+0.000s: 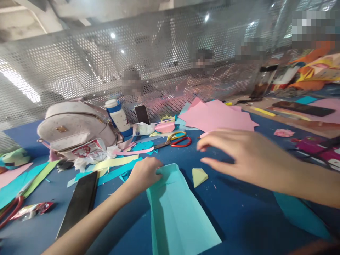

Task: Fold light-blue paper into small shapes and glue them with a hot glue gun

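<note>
A folded turquoise paper sheet (176,212) lies on the blue table (233,205) in front of me. My left hand (145,173) is closed, pinching the far left corner of that sheet. My right hand (239,152) hovers above the table with fingers stretched out and apart, holding nothing. It points left toward the scissors with yellow and red handles (176,139). A small folded yellow-green paper piece (199,176) sits just right of the turquoise sheet, below my right hand.
A pale backpack (74,129), a blue-and-white bottle (118,117), a phone (142,114) and pink paper sheets (217,115) stand toward the back. A black ruler-like bar (79,202), paper strips and scraps lie left. A perforated metal screen (159,60) borders the far edge.
</note>
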Tool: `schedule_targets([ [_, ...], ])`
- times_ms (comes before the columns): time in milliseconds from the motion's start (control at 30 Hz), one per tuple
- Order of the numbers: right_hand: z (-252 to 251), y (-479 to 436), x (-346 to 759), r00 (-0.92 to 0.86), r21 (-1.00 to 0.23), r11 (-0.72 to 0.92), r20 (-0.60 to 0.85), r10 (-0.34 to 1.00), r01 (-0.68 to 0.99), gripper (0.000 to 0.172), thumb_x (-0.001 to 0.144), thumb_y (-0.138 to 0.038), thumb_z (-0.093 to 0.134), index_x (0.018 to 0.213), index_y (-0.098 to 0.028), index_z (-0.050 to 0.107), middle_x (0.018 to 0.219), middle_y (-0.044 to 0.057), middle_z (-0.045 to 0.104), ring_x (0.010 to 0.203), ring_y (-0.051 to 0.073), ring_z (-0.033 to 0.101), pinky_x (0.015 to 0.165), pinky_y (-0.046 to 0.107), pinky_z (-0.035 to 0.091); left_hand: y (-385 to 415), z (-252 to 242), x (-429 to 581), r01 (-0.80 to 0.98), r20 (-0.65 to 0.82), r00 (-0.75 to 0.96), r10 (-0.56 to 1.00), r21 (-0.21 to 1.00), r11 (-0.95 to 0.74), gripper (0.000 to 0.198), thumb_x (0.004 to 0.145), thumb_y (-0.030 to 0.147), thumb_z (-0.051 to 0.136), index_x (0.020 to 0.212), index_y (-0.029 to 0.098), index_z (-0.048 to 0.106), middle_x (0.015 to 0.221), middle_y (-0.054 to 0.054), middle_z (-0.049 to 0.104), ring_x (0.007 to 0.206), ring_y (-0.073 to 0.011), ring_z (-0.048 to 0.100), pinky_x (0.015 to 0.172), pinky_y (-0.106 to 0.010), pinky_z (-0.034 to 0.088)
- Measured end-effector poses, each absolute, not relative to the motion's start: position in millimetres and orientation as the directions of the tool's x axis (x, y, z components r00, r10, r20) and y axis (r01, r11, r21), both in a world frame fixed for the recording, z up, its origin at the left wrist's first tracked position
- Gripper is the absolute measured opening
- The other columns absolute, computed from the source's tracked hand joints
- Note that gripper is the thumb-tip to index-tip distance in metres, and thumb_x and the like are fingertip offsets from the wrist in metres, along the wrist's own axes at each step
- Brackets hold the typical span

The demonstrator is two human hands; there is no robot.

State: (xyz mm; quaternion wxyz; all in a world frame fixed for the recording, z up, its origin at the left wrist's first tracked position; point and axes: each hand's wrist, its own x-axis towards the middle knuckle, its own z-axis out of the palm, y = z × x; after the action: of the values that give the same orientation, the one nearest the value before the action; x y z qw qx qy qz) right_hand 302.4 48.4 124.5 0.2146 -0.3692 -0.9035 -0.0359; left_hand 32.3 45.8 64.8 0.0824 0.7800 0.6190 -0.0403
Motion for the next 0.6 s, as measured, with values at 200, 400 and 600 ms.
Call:
schedule_targets([
  [200,106,78,199,-0.794,0.079,0.796,-0.061,0.604,0.6,0.019,0.075,-0.032,0.068,0.082,-0.015,0.072,0.079,0.01,0.071,0.076,0.026,0.067,0.057,0.028,0.039,41,65,48,0.965,-0.128,0.263,0.956,0.023,-0.262,0.028,0.078,0.021,0.059,0.103,0.028,0.07,0.098,-0.003,0.073,0.097,-0.0244,0.068,0.076,-0.03,0.051],
  [400,92,83,178,-0.802,0.095,0.806,-0.081,0.591,0.584,0.022,0.066,-0.024,0.072,0.086,-0.015,0.073,0.082,0.011,0.073,0.077,0.027,0.069,0.053,0.026,0.037,32,72,40,0.957,-0.126,0.266,0.956,-0.084,-0.277,0.027,0.08,0.019,0.059,0.104,0.026,0.07,0.097,-0.006,0.074,0.095,-0.026,0.069,0.076,-0.032,0.052],
  [600,82,74,183,-0.814,0.102,0.813,-0.04,0.579,0.573,0.015,0.071,-0.016,0.065,0.084,-0.015,0.073,0.082,0.013,0.074,0.08,0.028,0.07,0.055,0.028,0.037,22,77,40,0.937,-0.14,0.281,0.95,-0.173,-0.302,0.021,0.08,0.009,0.058,0.092,0.019,0.071,0.091,-0.01,0.073,0.092,-0.0273,0.069,0.081,-0.036,0.049],
])
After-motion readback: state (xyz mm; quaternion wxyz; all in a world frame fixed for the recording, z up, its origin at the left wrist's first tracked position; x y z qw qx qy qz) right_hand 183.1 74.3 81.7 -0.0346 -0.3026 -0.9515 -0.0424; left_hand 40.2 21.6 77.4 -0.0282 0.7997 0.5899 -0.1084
